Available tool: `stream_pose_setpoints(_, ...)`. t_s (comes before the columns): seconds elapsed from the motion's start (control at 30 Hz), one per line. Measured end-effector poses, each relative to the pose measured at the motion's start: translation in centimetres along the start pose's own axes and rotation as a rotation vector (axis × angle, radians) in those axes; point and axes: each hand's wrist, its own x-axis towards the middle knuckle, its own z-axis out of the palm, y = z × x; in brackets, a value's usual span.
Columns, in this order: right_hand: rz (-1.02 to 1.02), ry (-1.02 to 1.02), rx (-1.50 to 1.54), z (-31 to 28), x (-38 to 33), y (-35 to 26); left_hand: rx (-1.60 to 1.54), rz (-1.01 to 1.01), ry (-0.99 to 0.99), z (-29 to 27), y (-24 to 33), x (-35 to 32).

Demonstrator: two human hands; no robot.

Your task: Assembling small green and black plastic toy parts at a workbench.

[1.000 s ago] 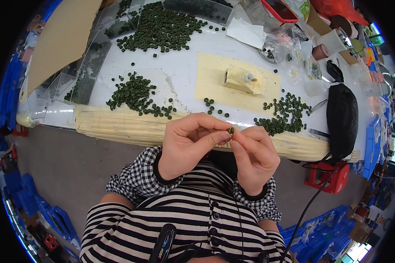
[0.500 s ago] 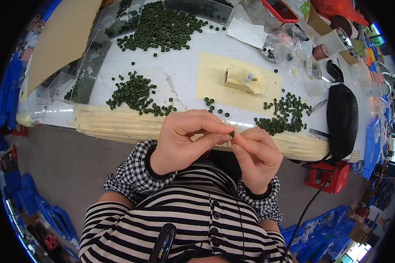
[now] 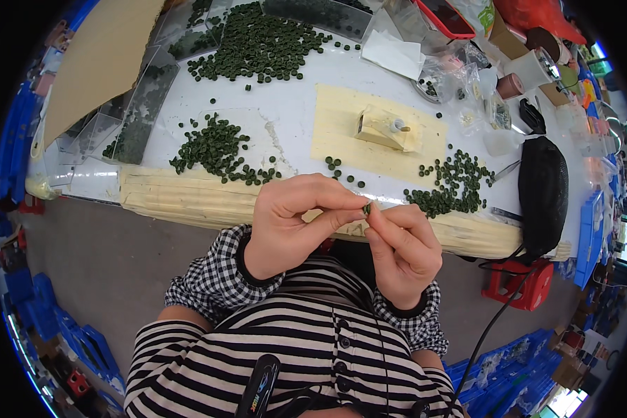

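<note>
Between the fingertips of both hands is one small dark green round piece (image 3: 367, 209), held just in front of the table's padded edge. My left hand (image 3: 296, 219) pinches it from the left, thumb and forefinger closed. From the right, the thumb and forefinger of my right hand (image 3: 404, 244) close on the same piece, hiding most of it. Just beyond the fingers lie a few loose green pieces (image 3: 334, 167). One pile of green pieces (image 3: 212, 150) is to the left of my hands, and a scattered group (image 3: 456, 181) lies to the right.
A larger green pile (image 3: 258, 42) sits at the back beside clear plastic trays (image 3: 143, 104) and cardboard (image 3: 94, 63). A taped block (image 3: 386, 129) stands on a cream sheet (image 3: 334, 104). At the right are tweezers (image 3: 506, 170), a black pouch (image 3: 543, 195) and a red stool (image 3: 529, 282).
Both hands keep their pinch on the small green piece. My right hand has shifted slightly left and its fingers have turned a little; the piece sits slightly higher.
</note>
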Motion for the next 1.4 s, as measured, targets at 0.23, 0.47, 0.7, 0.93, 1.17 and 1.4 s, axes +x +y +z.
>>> stream_pose_setpoints(0.23, 0.018, -0.005, 0.048, 0.13, -0.16, -0.21, -0.047, -0.045, -0.030, -0.31, 0.32, 0.21)
stream_pose_setpoints(0.47, -0.004, -0.008, -0.019, 0.23, -0.26, -0.31, -0.092, -0.085, -0.052, -0.66, -0.15, 0.00)
stream_pose_setpoints(0.7, 0.022, 0.035, 0.024, 0.52, -0.45, -0.23, -0.154, -0.112, -0.037, -0.51, -0.04, -0.02)
stream_pose_setpoints(0.93, -0.017, 0.054, -0.016, 0.56, -0.61, -0.10, -0.208, -0.135, -0.051, -0.45, -0.06, -0.14)
stream_pose_setpoints(1.17, -0.053, 0.045, -0.049, 0.50, -0.47, -0.29, -0.218, -0.127, -0.045, -0.36, -0.13, -0.20)
stream_pose_setpoints(1.4, -0.067, 0.019, -0.077, 0.34, -0.30, -0.48, -0.165, -0.081, -0.066, -0.49, -0.23, -0.08)
